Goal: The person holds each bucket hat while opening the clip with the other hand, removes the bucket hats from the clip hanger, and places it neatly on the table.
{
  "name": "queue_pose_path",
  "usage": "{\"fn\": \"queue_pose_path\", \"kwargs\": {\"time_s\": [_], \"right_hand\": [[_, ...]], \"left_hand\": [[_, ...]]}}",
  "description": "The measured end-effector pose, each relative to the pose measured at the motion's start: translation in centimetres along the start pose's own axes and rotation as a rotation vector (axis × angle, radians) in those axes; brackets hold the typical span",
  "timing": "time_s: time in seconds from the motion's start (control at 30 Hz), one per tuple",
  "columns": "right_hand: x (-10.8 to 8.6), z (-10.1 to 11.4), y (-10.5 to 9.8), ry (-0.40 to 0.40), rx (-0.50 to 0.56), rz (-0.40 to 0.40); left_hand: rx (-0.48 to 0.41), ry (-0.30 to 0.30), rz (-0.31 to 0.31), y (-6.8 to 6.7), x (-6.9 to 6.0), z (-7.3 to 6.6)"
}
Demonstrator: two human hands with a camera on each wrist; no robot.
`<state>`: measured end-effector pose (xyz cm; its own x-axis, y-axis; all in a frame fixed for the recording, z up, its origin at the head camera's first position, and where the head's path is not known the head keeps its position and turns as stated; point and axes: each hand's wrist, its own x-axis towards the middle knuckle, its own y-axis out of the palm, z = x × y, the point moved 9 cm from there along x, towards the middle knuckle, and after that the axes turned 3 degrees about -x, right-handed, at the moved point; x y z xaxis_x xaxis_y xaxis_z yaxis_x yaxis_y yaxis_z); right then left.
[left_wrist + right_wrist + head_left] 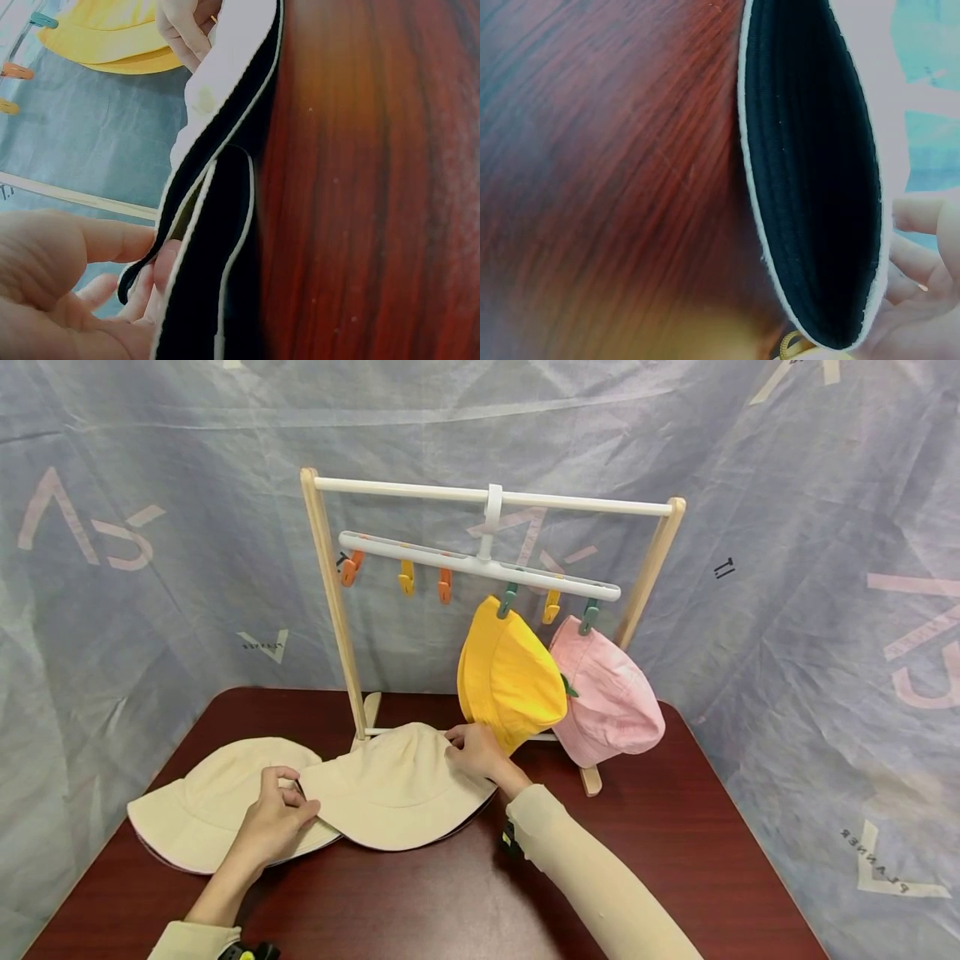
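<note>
A cream bucket hat (397, 785) lies folded on its side, its brim towards me, overlapping a second cream bucket hat (217, 793) on the left. My left hand (273, 814) pinches the left end of the front hat's brim; the left wrist view shows the brim edge between thumb and fingers. At the hat's upper right, my right hand (477, 750) holds the cloth with bent fingers, though its exact grip is partly hidden. Dark lining (810, 172) shows inside the gaping brim in the right wrist view.
Behind the hats stands a wooden rack (330, 602). From its bar hangs a white clip hanger (420, 551) with several coloured clips. Green clips hold a yellow hat (513, 677) and a pink hat (603, 693) right of centre. The dark red table (660, 852) extends underneath.
</note>
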<state>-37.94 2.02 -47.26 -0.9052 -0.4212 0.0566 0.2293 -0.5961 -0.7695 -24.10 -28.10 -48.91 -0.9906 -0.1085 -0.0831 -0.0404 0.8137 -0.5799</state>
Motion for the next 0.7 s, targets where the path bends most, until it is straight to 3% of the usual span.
{"fn": "queue_pose_path", "kwargs": {"time_s": [0.4, 0.7], "right_hand": [[-0.43, -0.87, 0.96, 0.025, -0.013, 0.069], [-0.81, -0.72, 0.98, 0.01, -0.015, 0.101]], "left_hand": [[0.073, 0.043, 0.011, 0.0, 0.09, -0.11], [0.163, 0.111, -0.001, -0.66, -0.05, -0.73]]}}
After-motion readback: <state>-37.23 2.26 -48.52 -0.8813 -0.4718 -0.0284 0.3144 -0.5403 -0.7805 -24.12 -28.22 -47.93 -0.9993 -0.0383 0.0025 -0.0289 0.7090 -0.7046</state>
